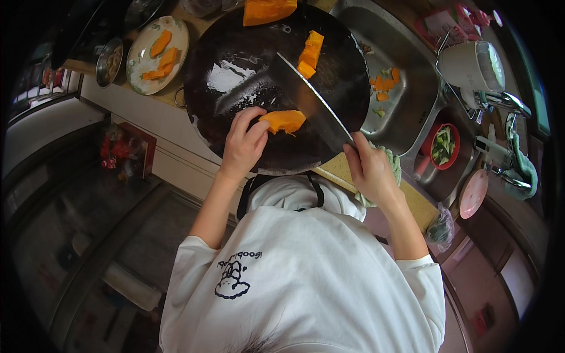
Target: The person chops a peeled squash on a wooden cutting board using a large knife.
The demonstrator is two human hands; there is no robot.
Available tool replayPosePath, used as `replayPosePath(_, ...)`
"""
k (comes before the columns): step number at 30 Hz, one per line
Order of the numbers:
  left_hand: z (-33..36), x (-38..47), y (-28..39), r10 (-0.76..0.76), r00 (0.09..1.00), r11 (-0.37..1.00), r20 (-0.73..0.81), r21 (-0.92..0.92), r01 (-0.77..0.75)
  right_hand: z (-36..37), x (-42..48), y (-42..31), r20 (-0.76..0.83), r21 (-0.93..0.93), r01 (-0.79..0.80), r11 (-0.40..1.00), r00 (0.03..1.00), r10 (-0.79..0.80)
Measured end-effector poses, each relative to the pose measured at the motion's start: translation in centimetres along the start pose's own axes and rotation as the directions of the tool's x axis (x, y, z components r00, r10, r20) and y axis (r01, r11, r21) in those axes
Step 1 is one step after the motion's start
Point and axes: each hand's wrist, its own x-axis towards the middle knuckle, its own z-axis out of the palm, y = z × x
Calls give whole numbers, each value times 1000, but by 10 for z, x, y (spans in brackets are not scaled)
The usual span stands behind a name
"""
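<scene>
My left hand holds the left end of an orange pumpkin piece on a round dark cutting board. In my right hand is a cleaver, gripped near the heel of its broad blade. The blade slants up and left across the board, its face covering part of the area just right of the piece. I cannot tell whether it touches the pumpkin. Farther back on the board lie cut pumpkin chunks. A larger pumpkin wedge sits at the far edge.
Left of the board stands a floral plate with pumpkin slices, beside a small metal bowl. The steel sink on the right holds peel scraps and a red strainer of greens. A green cloth hangs by my right wrist.
</scene>
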Motion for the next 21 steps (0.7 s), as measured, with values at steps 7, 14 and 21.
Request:
replayPosePath(7, -7, 10, -13, -76, 997, 997, 9, 17, 76, 1, 2, 1, -55, -75, 69, 995, 996, -73)
replayPosePath(14, -3, 17, -13, -109, 993, 994, -55, 26, 110, 5, 5, 0, -19, -90, 66, 994, 998, -68)
replayPosePath(21, -8, 17, -8, -239, 967, 970, 89, -28, 242, 2, 1, 1, 21, -88, 57, 995, 998, -55)
